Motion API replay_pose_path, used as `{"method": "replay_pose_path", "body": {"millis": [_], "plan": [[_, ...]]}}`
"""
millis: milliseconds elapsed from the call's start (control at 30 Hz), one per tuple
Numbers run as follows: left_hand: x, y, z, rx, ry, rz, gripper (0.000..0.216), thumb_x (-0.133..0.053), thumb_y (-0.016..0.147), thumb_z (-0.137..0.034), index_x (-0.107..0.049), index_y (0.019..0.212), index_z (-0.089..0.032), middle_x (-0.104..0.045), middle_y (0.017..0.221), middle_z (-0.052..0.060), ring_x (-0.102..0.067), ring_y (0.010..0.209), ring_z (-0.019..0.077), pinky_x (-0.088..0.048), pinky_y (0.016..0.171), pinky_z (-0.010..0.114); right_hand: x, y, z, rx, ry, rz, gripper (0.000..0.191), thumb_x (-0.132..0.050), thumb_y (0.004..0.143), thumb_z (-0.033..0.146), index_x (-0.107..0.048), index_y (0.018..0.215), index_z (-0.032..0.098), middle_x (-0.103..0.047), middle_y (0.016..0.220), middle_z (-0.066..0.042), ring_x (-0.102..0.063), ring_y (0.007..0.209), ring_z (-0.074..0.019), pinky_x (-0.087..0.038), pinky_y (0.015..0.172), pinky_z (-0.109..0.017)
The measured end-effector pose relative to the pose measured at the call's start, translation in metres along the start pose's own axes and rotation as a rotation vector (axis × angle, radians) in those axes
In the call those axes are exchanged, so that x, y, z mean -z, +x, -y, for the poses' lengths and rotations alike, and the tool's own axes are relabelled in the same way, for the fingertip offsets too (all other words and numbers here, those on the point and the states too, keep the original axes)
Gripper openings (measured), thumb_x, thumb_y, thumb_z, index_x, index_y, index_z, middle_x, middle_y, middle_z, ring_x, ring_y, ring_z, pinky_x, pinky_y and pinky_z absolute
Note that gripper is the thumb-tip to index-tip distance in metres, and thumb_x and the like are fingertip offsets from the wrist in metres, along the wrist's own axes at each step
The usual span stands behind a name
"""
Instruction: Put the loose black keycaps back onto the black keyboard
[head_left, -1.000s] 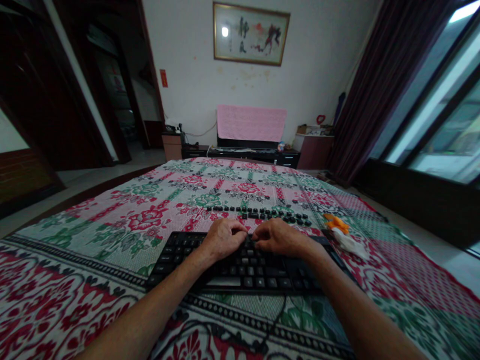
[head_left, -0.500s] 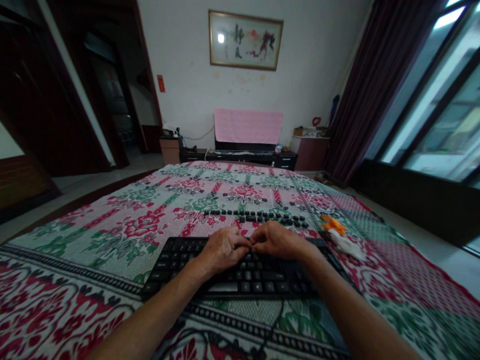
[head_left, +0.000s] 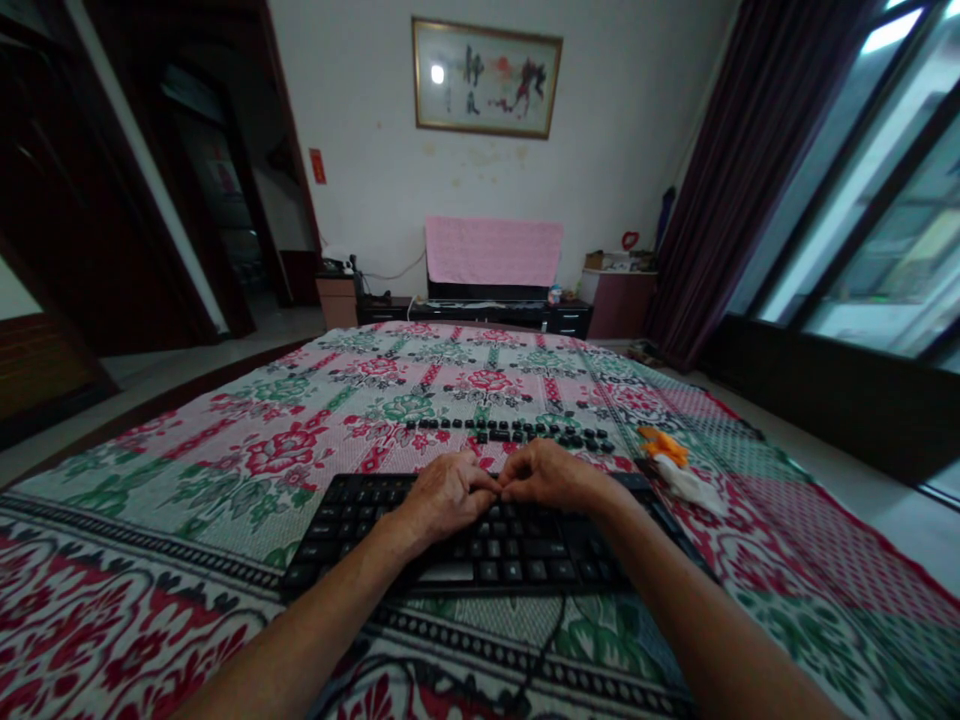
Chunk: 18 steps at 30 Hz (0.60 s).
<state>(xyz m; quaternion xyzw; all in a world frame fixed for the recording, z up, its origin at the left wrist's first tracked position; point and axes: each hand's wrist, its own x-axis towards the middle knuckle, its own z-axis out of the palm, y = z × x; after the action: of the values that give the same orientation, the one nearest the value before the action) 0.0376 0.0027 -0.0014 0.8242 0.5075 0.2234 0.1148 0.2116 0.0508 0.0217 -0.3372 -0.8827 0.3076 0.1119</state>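
Note:
A black computer keyboard [head_left: 495,572] lies on the flowered cloth in front of me. Over its upper middle, my left hand [head_left: 450,495] is closed, thumb and fingers pinched together. My right hand [head_left: 551,478] meets it there, its fingertips also pinched and nearly touching the left ones. Whatever sits between the fingertips is too small or hidden to make out. Just beyond the keyboard, several loose black keycaps [head_left: 499,436] are laid out in rough rows. The hands cover part of the upper key rows.
An orange cloth [head_left: 663,445] and a crumpled white cloth [head_left: 691,488] lie right of the keyboard. The keyboard's cable [head_left: 551,640] runs toward me over the patterned tablecloth [head_left: 285,450]. Farther back stands a low cabinet with a pink-covered screen [head_left: 493,250].
Both hands keep almost the same pinched pose over the keyboard. The whole view has shifted very slightly; the keycaps and cloths stay in place.

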Motion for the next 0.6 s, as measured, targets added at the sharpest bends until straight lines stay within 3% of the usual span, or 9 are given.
{"method": "replay_pose_path", "body": {"millis": [300, 600], "plan": [[0.0011, -0.0007, 0.0012, -0.007, 0.012, 0.02, 0.024, -0.045, 0.071, -0.03, -0.063, 0.087, -0.03, -0.051, 0.069, 0.001, -0.048, 0.066, 0.0114, -0.035, 0.058, 0.021, 0.0003, -0.0005, -0.0021, 0.041, -0.019, 0.001, 0.024, -0.045, 0.066, 0.023, -0.065, 0.076, 0.014, -0.055, 0.059, 0.002, -0.043, 0.052, -0.0074, -0.03, 0.047, -0.017], [0.0027, 0.0034, -0.0012, 0.035, -0.039, 0.051, 0.024, -0.046, 0.068, -0.028, -0.065, 0.084, -0.027, -0.057, 0.065, 0.0, -0.049, 0.061, 0.011, -0.035, 0.055, 0.021, -0.003, 0.0026, -0.0036, -0.003, -0.087, -0.035, 0.022, -0.047, 0.065, 0.027, -0.063, 0.063, 0.012, -0.049, 0.052, 0.003, -0.039, 0.049, -0.0067, -0.025, 0.044, -0.017]]}}
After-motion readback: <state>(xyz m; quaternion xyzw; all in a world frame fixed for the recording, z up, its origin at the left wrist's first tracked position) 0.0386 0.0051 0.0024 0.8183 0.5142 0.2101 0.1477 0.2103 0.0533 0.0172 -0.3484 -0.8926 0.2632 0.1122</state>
